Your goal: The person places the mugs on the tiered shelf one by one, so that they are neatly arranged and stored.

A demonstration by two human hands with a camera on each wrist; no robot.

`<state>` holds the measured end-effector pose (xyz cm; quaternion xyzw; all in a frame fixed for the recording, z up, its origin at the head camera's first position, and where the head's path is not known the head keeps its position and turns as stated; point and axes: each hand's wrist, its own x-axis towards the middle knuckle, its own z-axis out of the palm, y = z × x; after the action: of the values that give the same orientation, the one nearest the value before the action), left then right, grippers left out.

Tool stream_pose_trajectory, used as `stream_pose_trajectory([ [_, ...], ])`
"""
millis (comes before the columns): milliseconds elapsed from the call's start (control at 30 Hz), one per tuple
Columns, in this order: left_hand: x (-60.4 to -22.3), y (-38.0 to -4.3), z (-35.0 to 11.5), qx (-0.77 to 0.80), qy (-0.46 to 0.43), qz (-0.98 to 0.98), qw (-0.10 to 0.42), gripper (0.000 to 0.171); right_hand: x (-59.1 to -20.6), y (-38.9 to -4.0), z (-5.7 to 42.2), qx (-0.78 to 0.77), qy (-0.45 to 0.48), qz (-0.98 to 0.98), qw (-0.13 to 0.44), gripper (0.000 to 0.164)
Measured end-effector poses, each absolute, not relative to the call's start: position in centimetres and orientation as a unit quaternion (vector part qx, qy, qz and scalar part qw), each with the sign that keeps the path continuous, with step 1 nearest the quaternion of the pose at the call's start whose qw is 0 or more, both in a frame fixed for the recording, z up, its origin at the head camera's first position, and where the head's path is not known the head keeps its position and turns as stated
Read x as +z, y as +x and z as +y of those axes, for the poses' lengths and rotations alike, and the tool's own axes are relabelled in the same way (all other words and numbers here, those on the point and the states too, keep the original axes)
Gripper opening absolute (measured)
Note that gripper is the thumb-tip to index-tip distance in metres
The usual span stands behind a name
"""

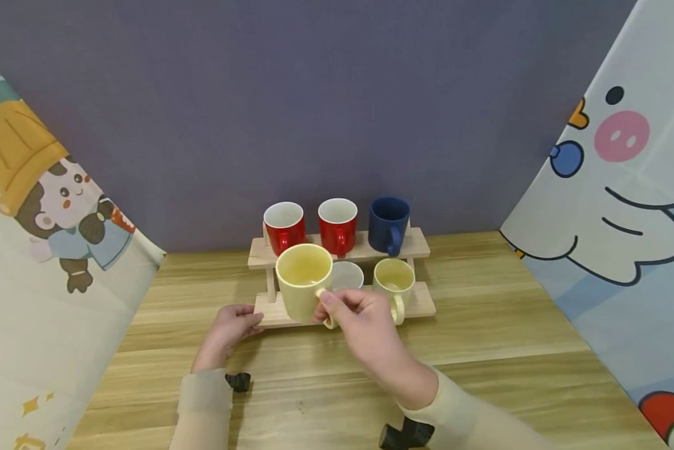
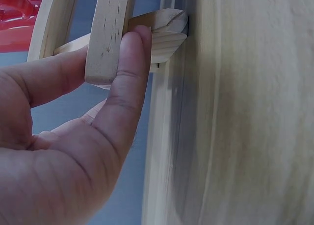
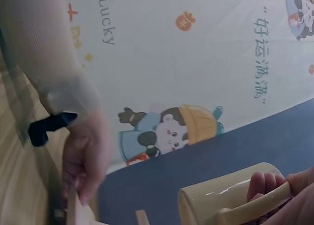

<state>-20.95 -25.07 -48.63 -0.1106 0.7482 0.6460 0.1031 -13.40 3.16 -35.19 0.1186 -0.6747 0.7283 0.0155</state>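
Note:
A two-tier wooden rack [image 1: 421,303] stands on the table. My right hand [image 1: 359,319] grips a pale yellow mug [image 1: 303,281] by its handle, lifted above the lower shelf's left end; in the right wrist view my fingers [image 3: 262,186] curl round the handle of that mug [image 3: 216,203]. My left hand [image 1: 232,325] holds the rack's lower left corner, thumb [image 2: 125,97] pressed on a wooden upright [image 2: 108,34]. A white mug [image 1: 348,275] and a second yellow mug [image 1: 394,281] sit on the lower shelf. Two red mugs [image 1: 284,226] [image 1: 337,226] and a blue mug [image 1: 389,225] sit on top.
The wooden table [image 1: 483,362] is bounded by a purple back wall [image 1: 337,112] and cartoon-print curtains on the left [image 1: 39,250] and right [image 1: 624,219]. Black wrist straps [image 1: 238,381] show on both sleeves.

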Motion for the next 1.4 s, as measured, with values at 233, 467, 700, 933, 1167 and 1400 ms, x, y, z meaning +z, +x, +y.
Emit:
stream_pose_trajectory([
  [233, -48.9, -21.4, -25.0, 0.642, -0.104, 0.754, 0.098, 0.041, -37.6, -13.3, 0.3, 0.732, 0.121, -0.67, 0.009, 0.023],
  [467, -48.9, -21.4, -24.9, 0.65, -0.109, 0.746, 0.094, 0.033, -40.4, -13.5, -2.0, 0.747, 0.104, -0.656, 0.022, 0.023],
  [700, -48.9, -21.4, -24.8, 0.658, -0.11, 0.739, 0.095, 0.037, -42.3, -14.2, -3.5, 0.749, 0.074, -0.657, 0.039, 0.022],
  [933, -48.7, -21.4, -24.9, 0.652, -0.116, 0.743, 0.097, 0.036, -43.9, -14.9, -5.0, 0.762, 0.033, -0.641, 0.087, 0.02],
  [1167, -48.6, -21.3, -25.0, 0.659, -0.107, 0.738, 0.099, 0.04, -45.4, -15.8, -6.5, 0.767, 0.019, -0.627, 0.136, 0.02],
  [1400, -48.8, -21.4, -25.1, 0.658, -0.112, 0.738, 0.101, 0.04, -46.9, -16.6, -7.4, 0.76, 0.006, -0.632, 0.153, 0.021],
])
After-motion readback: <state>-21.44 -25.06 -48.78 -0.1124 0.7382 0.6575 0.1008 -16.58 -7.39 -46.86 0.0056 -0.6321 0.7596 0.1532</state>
